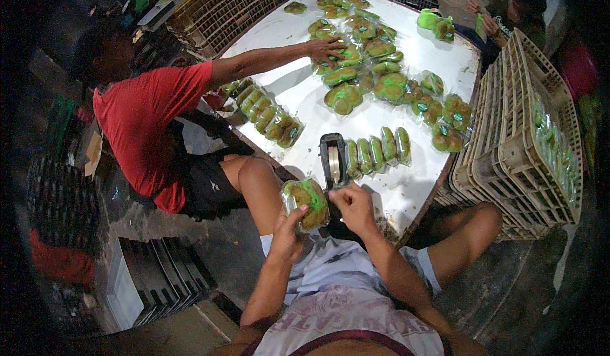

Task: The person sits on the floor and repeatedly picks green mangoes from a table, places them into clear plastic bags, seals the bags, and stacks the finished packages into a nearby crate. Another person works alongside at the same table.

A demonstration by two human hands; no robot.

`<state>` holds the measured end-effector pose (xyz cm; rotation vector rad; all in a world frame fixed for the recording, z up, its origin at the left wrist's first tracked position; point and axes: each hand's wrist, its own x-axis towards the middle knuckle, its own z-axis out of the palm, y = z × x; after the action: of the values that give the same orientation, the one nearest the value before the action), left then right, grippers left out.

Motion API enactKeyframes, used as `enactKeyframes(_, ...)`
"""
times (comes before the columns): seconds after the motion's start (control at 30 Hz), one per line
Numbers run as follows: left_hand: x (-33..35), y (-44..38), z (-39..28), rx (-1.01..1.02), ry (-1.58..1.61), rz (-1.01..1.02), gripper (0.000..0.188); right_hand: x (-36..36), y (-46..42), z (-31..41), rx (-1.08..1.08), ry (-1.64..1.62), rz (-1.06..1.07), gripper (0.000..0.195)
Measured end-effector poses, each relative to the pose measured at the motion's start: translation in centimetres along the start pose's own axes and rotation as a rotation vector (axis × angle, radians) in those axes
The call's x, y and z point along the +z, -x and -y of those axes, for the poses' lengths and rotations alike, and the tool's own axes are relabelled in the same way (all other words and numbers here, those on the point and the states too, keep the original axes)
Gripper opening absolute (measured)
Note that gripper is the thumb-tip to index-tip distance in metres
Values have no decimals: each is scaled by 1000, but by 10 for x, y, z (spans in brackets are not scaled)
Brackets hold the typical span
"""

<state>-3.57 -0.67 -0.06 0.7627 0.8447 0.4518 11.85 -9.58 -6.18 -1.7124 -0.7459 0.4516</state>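
My left hand (287, 237) holds a clear plastic pack of green-topped bread buns (305, 203) over my lap, thumb across its front. Just right of it, my right hand (352, 208) has its fingers curled near the front end of a black tape dispenser (332, 158); whether a bit of tape is between the fingertips I cannot tell. Beside the dispenser several wrapped packs (376, 153) stand on edge in a row. A larger heap of wrapped buns (364, 56) lies mid-table, and some packs at the right (445, 118) bear round green labels.
A co-worker in a red shirt (147, 127) reaches over the white table (305, 118) from the left. Another row of packs (269, 115) stands near them. Stacked plastic crates (510, 160) rise at the right, a crate (224, 13) at the back left. A second person (505, 18) sits at the far right.
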Motion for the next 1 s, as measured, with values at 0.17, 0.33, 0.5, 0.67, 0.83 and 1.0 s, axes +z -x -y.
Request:
enactKeyframes(0.17, 20, -1, -10, -45, -136, 141, 63, -41, 6, -50, 106, 410, 282, 35)
enactKeyframes(0.33, 37, -9, -3, -7, -429, 316, 72, -87, -6, 87, 86, 46, 592, 28)
enactKeyframes(0.5, 39, -16, 14, -9, -413, 495, 67, -94, -24, 101, 269, 273, 634, 41)
enactKeyframes(0.67, 42, -10, 9, -283, -355, 493, 60, -106, -9, 25, 100, 302, 331, 56)
enactKeyframes(0.83, 43, -18, 19, -475, 30, 395, 56, -103, 1, 32, -293, 219, 385, 70)
enactKeyframes(1.0, 53, -42, 16, -235, 76, 368, 51, -118, -34, 3, 166, 10, -269, 55)
